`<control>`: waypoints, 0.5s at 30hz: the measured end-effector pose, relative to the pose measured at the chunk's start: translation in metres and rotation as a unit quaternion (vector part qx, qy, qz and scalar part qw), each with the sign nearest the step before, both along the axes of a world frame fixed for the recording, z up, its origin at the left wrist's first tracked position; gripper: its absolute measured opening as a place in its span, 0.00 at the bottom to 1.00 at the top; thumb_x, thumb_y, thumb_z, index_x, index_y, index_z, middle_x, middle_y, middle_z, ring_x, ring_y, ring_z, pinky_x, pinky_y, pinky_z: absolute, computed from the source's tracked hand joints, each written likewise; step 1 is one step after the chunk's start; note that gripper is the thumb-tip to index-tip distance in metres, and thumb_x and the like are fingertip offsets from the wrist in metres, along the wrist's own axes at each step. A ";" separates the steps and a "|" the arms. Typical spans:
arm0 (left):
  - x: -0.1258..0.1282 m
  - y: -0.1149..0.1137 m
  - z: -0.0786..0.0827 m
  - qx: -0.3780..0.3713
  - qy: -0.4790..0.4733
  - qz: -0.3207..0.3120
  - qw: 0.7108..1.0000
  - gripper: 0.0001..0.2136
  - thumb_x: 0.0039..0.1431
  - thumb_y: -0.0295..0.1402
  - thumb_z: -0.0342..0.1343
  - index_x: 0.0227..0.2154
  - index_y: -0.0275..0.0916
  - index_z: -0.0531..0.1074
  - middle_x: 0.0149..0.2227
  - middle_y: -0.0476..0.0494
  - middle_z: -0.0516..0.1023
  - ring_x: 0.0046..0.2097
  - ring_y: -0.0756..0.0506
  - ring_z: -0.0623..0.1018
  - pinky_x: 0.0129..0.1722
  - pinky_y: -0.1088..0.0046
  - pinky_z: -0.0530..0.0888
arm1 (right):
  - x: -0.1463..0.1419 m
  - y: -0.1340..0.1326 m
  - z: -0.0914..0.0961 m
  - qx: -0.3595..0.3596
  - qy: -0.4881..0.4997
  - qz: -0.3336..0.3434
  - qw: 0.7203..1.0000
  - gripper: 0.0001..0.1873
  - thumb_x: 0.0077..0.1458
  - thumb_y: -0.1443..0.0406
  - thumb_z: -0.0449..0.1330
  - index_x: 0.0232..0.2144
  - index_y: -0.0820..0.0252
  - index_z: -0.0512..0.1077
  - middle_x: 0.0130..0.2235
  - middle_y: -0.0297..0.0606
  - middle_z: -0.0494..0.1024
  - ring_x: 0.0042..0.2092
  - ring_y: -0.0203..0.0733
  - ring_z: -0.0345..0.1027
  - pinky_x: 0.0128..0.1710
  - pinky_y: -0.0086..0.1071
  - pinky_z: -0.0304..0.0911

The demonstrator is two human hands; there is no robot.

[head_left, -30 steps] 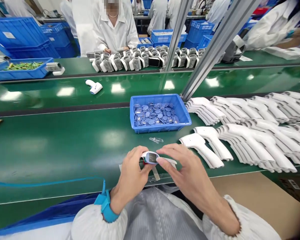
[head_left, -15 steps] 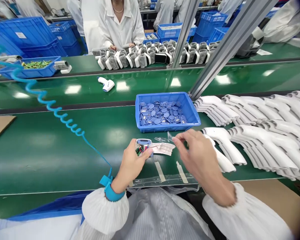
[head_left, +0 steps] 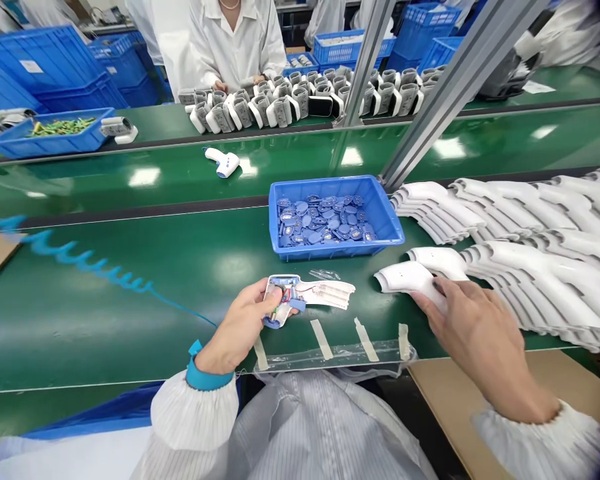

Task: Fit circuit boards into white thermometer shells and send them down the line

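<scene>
My left hand [head_left: 237, 327] is closed around an opened thermometer half [head_left: 327, 293], white and gun-shaped. Its circuit board, coloured wires and blue parts lie exposed, and my thumb presses over the board. To the right, my right hand [head_left: 485, 337] grips an empty white housing shell [head_left: 405, 277] between thumb and fingers, at the near end of the shell rows [head_left: 540, 280]. Small pieces of clear film [head_left: 325, 274] rest on the green bench just beyond the thermometer half. A blue wrist strap [head_left: 207, 375] with a coiled cord circles my left wrist.
A blue bin [head_left: 337, 252] of blue oval parts stands behind my hands. Tape strips [head_left: 321, 340] hold a plastic bag at the bench edge. An assembled thermometer [head_left: 223, 162] lies on the green conveyor. A metal post [head_left: 430, 113] rises at right. A co-worker [head_left: 237, 50] stands opposite.
My right hand has left the clear film it was pinching and moved right onto a white shell. My left thumb has shifted over the board. The assembled thermometer on the conveyor moved right.
</scene>
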State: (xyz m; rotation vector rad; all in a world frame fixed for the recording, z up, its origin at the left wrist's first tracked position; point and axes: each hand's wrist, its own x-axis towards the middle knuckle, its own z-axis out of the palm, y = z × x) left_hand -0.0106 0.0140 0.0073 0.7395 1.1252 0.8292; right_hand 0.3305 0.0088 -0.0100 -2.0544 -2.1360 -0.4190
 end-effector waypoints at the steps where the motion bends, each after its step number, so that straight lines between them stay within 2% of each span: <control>1: 0.001 -0.001 0.001 0.001 0.000 -0.001 1.000 0.20 0.60 0.45 0.61 0.48 0.36 0.76 0.45 0.37 0.80 0.41 0.45 0.78 0.37 0.73 0.71 | 0.003 0.000 -0.004 -0.013 -0.003 -0.002 1.000 0.25 0.66 0.49 0.49 0.41 0.63 0.75 0.33 0.50 0.75 0.33 0.51 0.67 0.28 0.39 0.52; 4: 0.005 -0.003 0.003 0.004 -0.001 -0.019 1.000 0.20 0.60 0.44 0.62 0.49 0.37 0.75 0.44 0.38 0.80 0.42 0.44 0.77 0.37 0.73 0.70 | 0.005 -0.001 -0.012 -0.020 -0.011 0.007 1.000 0.26 0.66 0.48 0.48 0.36 0.62 0.75 0.28 0.48 0.73 0.31 0.51 0.65 0.26 0.39 0.51; 7: 0.010 -0.004 0.003 0.014 0.042 -0.021 0.999 0.22 0.54 0.40 0.67 0.51 0.40 0.73 0.42 0.42 0.79 0.41 0.46 0.75 0.35 0.74 0.68 | 0.004 -0.004 -0.010 -0.001 0.004 0.017 1.000 0.28 0.66 0.47 0.46 0.40 0.62 0.75 0.31 0.50 0.75 0.32 0.52 0.66 0.26 0.39 0.52; 10: 0.016 -0.002 0.002 0.021 0.098 -0.018 0.995 0.17 0.54 0.37 0.66 0.46 0.39 0.74 0.37 0.45 0.78 0.35 0.49 0.72 0.31 0.74 0.64 | 0.001 -0.009 0.002 0.021 0.026 0.010 0.999 0.29 0.65 0.45 0.46 0.47 0.60 0.73 0.38 0.52 0.77 0.36 0.56 0.69 0.27 0.40 0.55; 13: 0.020 0.001 0.003 0.016 0.084 -0.039 0.996 0.11 0.58 0.37 0.61 0.41 0.37 0.75 0.31 0.45 0.77 0.31 0.49 0.70 0.30 0.73 0.62 | -0.009 -0.015 0.020 0.062 0.054 0.016 0.996 0.28 0.65 0.45 0.47 0.50 0.58 0.73 0.43 0.53 0.78 0.42 0.59 0.70 0.34 0.44 0.61; 15: 0.019 0.002 0.004 0.016 0.066 -0.054 0.996 0.12 0.59 0.38 0.60 0.42 0.37 0.74 0.31 0.45 0.77 0.31 0.49 0.71 0.30 0.72 0.62 | -0.021 -0.018 0.031 0.081 0.074 0.043 0.993 0.25 0.65 0.47 0.49 0.50 0.57 0.73 0.46 0.52 0.78 0.46 0.60 0.70 0.39 0.46 0.62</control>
